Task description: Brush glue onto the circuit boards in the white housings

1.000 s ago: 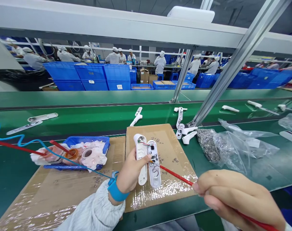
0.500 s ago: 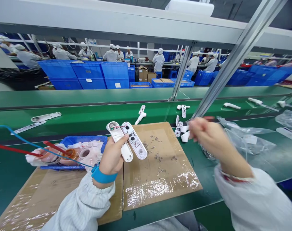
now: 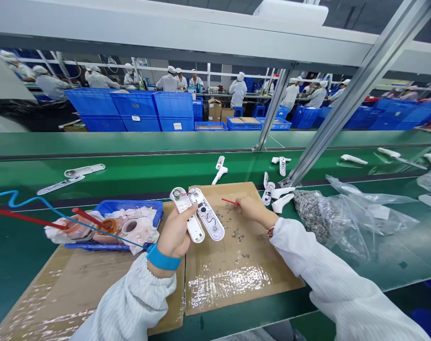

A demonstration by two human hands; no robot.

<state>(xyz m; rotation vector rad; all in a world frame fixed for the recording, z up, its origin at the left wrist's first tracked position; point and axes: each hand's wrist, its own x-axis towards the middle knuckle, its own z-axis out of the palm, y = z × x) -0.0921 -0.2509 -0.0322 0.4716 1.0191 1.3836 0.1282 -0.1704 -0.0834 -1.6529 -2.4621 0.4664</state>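
Factory floor stretches into the distance beyond a metal-framed line, with co-workers in white gowns and caps [image 3: 167, 83] among stacked blue crates [image 3: 135, 111]. Nearer runs a green conveyor belt [image 3: 147, 166], and on it lies a film-covered cardboard sheet [image 3: 243, 279] scattered with small metal parts [image 3: 236, 234]. Above the sheet's upper left corner, the person's left hand [image 3: 176, 232], a blue wrist strap [image 3: 162, 259] around its wrist, closes around two white plastic housing halves [image 3: 196, 213] lying side by side, their wiring exposed. The right hand [image 3: 254, 210] rests low over the sheet, curled into a pinch on a thin red-handled tool [image 3: 229, 201] — its tip just beside the housing. To the left sits a blue tray [image 3: 130, 205] holding tape rolls and tissue; to the right, a clear bag of metal parts [image 3: 314, 218]
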